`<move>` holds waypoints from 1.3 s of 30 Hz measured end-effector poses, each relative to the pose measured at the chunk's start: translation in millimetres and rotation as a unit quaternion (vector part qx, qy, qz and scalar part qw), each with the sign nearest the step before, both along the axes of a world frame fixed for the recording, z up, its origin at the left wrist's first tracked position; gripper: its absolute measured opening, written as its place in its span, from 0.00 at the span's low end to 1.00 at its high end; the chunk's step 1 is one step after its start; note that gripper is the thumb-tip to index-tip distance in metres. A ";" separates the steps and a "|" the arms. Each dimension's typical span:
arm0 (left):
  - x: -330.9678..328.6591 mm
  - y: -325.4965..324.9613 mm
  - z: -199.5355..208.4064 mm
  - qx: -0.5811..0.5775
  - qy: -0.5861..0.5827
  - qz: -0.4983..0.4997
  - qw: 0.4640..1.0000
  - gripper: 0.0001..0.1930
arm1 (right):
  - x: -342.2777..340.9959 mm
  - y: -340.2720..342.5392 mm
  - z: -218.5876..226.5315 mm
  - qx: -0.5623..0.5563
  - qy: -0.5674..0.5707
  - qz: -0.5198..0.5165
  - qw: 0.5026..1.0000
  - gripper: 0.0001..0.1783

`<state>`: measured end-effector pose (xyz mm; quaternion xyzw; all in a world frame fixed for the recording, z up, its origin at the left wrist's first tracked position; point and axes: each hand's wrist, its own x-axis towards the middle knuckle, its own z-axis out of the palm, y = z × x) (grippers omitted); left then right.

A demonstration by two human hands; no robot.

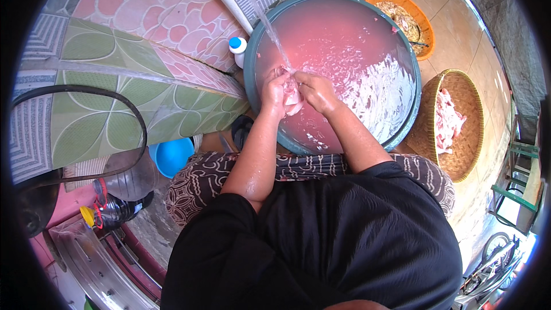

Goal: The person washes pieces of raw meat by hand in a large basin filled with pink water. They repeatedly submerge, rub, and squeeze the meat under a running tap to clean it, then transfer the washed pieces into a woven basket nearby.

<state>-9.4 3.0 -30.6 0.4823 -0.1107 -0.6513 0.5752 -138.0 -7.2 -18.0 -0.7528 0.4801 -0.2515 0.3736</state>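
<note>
My left hand (274,93) is closed around a pale pink piece of raw meat (293,101) above a big green round tub (249,60). From the other side my right hand (316,91) grips the same piece, its fingers bent and pressed onto it. A stream of water (262,16) falls from the top onto the meat and my fingers. Cloudy pink water (321,28) fills the tub, with small pale scraps afloat in it. My fingers partly hide the meat, so its exact cut cannot be told.
Right of the tub stands a woven basket (468,155) holding raw meat pieces (447,119). Behind it sits an orange basin (425,17) with yellowish-brown contents. A white bottle with a blue cap (236,44), a blue bucket (171,159) and a black hose (140,116) are at the left.
</note>
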 end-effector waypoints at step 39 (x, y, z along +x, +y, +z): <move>-3.2 5.3 19.4 -0.017 -0.155 -0.107 0.982 0.10 | 8.3 -5.2 -38.4 0.255 -0.213 -0.071 0.941 0.13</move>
